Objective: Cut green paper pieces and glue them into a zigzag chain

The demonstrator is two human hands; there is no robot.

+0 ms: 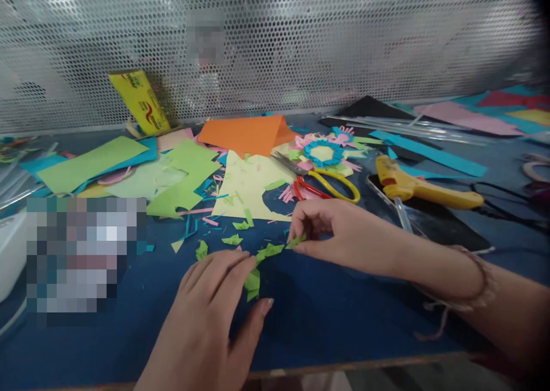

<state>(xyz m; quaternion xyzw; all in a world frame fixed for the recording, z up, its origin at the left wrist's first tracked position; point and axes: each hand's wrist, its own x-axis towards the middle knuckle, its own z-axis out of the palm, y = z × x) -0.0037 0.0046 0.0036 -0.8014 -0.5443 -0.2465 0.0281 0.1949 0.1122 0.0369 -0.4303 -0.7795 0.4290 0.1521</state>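
Observation:
My right hand [344, 230] pinches a small cut piece of green paper [295, 242] between thumb and fingertips, just above the blue table [326, 328]. My left hand [206, 308] lies low over the table, palm down, with its thumb apart from the fingers. Its fingertips touch or hover beside a folded green paper piece [253, 284] and a jagged green strip [270, 251]; which of the two, I cannot tell. More small green scraps [232, 240] lie beyond the left fingers. Scissors [318, 179] with red and yellow handles rest just behind my right hand.
A yellow glue gun [423, 187] lies across a dark phone [447, 225] at right. Behind are an orange sheet [240, 134], cream paper [240, 190], a paper flower [323, 153], green sheets [92, 164] and a yellow box [141, 104] against a perforated metal panel [275, 47].

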